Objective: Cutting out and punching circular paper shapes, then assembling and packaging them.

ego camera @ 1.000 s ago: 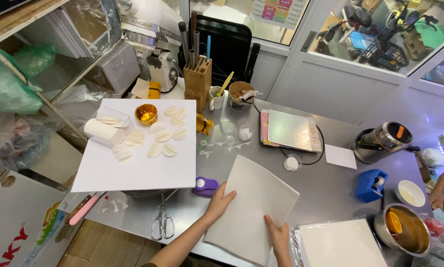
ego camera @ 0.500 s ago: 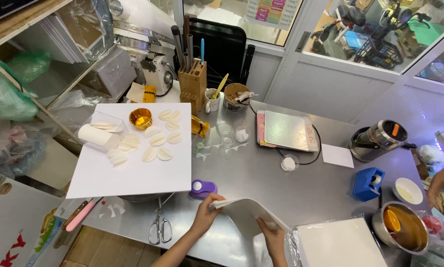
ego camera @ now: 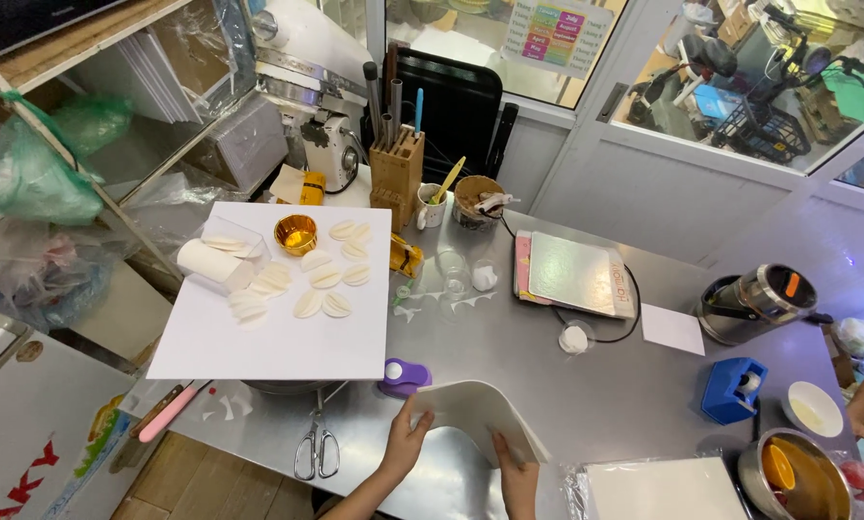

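At the surface's near edge, my left hand (ego camera: 405, 445) pinches the curled white sheet (ego camera: 480, 412); my right hand (ego camera: 518, 479) grips its lower edge, fingers pressed together.

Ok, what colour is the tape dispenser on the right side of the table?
The tape dispenser is blue, seen in the head view.

On a grey metal worktop (ego camera: 567, 395), the left hand (ego camera: 405, 445) and right hand (ego camera: 516, 479) grip a large white flexible sheet (ego camera: 480, 414), bowed upward into an arch. A small purple paper punch (ego camera: 402, 376) sits just beside its left edge, with steel scissors (ego camera: 316, 451) nearby. Behind lies a white square board (ego camera: 278, 327) carrying pale leaf-shaped cutouts (ego camera: 321, 279).
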